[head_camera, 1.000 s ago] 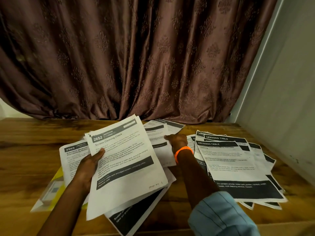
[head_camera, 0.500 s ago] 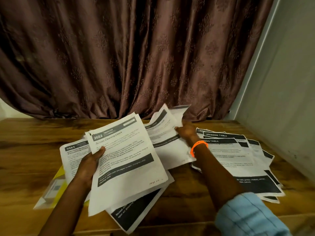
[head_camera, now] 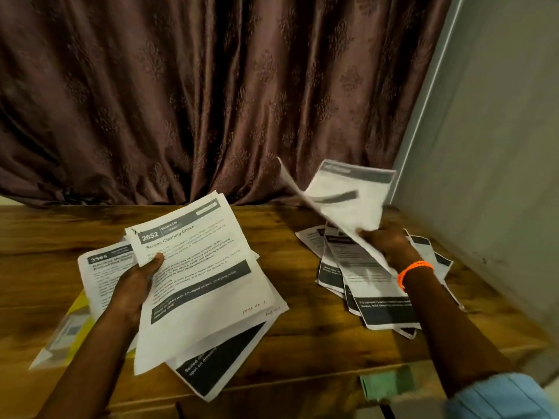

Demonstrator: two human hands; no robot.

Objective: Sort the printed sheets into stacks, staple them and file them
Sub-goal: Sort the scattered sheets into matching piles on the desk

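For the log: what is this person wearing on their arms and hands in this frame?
Both hands are bare, with no gloves or rings that I can make out. The right hand has a bright orange band round the wrist, and a light blue sleeve with faint stripes sits pushed up near the elbow. The left hand and its forearm show nothing worn; any sleeve there is out of frame.

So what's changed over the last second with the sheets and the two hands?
The right hand took a sheet from the middle of the table, lifted it and carried it right, over the fanned stack. The left hand keeps holding the 2652 sheet; the yellow packet stayed put.
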